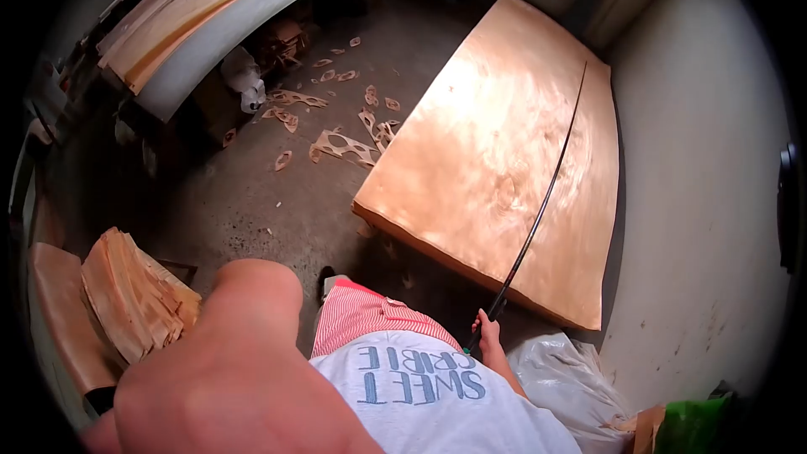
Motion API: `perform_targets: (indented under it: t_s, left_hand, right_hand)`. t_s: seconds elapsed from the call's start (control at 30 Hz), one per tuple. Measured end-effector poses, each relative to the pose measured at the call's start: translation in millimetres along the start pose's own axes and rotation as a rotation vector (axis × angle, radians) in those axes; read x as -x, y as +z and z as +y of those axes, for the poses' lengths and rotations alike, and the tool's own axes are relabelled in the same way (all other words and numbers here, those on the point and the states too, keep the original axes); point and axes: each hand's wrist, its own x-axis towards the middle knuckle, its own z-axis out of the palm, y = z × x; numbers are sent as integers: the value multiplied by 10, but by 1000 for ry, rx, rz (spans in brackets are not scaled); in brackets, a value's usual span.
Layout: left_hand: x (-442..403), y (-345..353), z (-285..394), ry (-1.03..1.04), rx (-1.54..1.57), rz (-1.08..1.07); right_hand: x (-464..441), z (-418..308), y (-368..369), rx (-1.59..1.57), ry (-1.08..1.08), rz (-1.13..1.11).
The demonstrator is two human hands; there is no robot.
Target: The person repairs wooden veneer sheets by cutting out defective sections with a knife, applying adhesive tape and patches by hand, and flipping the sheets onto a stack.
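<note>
My right hand point(486, 332) is closed around the handle of a long, thin black rod point(535, 223). The rod tapers to a fine tip and reaches forward over a large, thick stack of glossy tan sheets point(479, 160); whether it touches the top sheet I cannot tell. Very close to the camera, at the lower left, my left arm or hand point(227, 370) looks large and blurred. Its fingers cannot be made out, nor can anything held in them.
Cut-out scraps point(345, 147) with holes litter the dark floor. More large sheets point(218, 0) lie at the upper left. Folded tan sheets point(134, 294) stand at the lower left. A pale wall point(698, 176) runs along the right, with a white plastic bag point(567, 378) near my right side.
</note>
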Motion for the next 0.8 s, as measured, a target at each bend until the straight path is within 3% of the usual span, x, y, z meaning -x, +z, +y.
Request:
perform_targets:
  t_s: [0.27,0.4,0.53,0.8]
  left_hand:
    - [523,-487,1492,15,-89,92]
    - [674,-684,2296,16,-169,146]
    - [810,-917,2990,8,-205,233]
    - [1056,-1610,3929,-31,-350,449]
  right_hand:
    - [-101,-120,1465,247,-405,371]
    - [-321,-355,2391,149,-419,294]
    - [-539,-716,3330,316,-537,316]
    - [-835,-1323,5044,239,-619,6]
